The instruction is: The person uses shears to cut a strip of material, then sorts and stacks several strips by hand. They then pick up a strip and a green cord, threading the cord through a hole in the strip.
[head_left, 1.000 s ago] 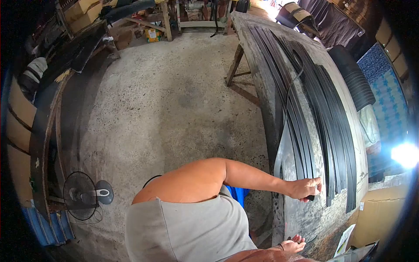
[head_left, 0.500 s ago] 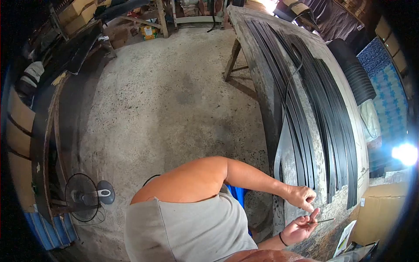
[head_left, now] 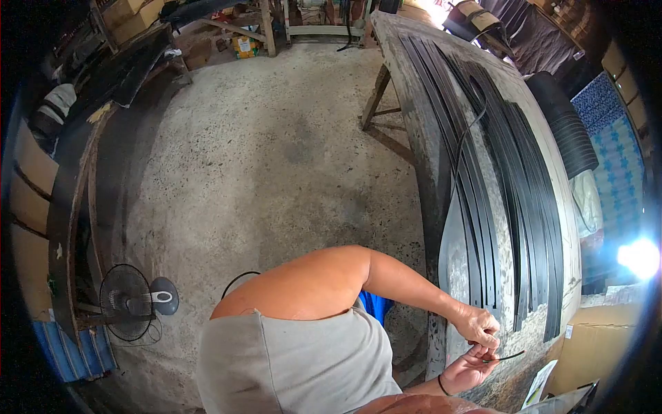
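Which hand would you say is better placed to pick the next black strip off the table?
Probably the left. The left hand sits closest to the near ends of the black strips on the table, while the right hand lies lower, palm up, cradling the thin black sliver both hands pinch.

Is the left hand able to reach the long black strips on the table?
Probably yes. The left hand hovers at the table; the black strips end beside it, nothing between. But it and the right hand are pinching a thin black sliver.
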The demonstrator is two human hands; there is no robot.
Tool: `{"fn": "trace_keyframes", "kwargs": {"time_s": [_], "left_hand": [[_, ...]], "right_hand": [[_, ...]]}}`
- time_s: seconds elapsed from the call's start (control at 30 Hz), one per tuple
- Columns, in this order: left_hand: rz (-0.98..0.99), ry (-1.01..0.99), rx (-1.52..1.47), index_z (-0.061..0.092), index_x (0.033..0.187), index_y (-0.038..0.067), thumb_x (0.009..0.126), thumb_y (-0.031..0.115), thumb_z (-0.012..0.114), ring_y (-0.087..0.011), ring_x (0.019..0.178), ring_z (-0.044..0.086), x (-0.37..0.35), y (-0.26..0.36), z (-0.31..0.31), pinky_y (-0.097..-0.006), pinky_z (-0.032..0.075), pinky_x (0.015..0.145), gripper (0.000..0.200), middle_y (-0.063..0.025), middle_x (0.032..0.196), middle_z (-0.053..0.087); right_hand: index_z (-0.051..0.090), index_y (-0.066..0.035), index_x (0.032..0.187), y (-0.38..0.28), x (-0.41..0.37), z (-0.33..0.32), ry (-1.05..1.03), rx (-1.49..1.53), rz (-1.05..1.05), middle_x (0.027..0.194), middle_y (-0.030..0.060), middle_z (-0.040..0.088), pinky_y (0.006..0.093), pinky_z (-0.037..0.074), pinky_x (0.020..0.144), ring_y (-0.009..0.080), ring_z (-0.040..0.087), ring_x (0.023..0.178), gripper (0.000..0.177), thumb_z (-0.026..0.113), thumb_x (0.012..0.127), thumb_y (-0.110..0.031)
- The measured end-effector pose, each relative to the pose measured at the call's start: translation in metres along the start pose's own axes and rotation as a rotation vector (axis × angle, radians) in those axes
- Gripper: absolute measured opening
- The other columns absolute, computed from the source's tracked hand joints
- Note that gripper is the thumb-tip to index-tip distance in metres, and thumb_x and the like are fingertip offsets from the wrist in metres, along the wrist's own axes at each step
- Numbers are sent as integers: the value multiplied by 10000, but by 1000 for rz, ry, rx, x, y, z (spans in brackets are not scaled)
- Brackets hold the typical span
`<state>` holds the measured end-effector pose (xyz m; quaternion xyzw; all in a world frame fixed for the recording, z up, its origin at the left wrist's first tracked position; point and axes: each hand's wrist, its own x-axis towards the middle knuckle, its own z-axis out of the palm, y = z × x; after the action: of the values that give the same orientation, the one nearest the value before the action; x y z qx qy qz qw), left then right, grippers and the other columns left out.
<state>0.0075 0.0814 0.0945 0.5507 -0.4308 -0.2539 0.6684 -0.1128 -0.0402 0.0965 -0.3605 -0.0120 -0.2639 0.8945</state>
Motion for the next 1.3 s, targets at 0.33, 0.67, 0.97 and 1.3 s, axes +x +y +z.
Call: {"fn": "trace_keyframes", "kwargs": {"time_s": [0.33,0.67,0.97,1.3], "left_hand": [[74,-80,-2,657,934,68,924,554,466,-189,755,637,-8,15,-6,-328,500,661,522,-91,834,653],[591,75,1250,517,958,118,746,370,703,-194,621,622,-15,-8,-68,-343,487,517,378,-8,710,557],[861,81,1428,508,1302,304,828,586,561,-161,630,556,-16,18,-182,-323,444,533,554,-13,790,529],[753,-56,1635,593,1203,289,718,696,531,-169,693,578,-55,88,-266,-299,470,616,636,-26,780,539]], "right_hand": [[500,61,966,-9,-1,-7,88,-166,-15,1002,142,573,354,531,873,216,599,895,275,453,997,-208],[484,138,1178,-117,41,-74,664,-294,-404,1105,226,566,396,461,991,307,550,1092,377,435,993,-186],[519,99,1102,-191,65,-187,510,-210,-411,1026,193,583,409,466,905,298,559,1003,311,457,968,-175],[564,49,1009,-319,-104,-255,502,-219,-595,927,151,604,424,472,798,285,570,891,235,486,938,-161]]}}
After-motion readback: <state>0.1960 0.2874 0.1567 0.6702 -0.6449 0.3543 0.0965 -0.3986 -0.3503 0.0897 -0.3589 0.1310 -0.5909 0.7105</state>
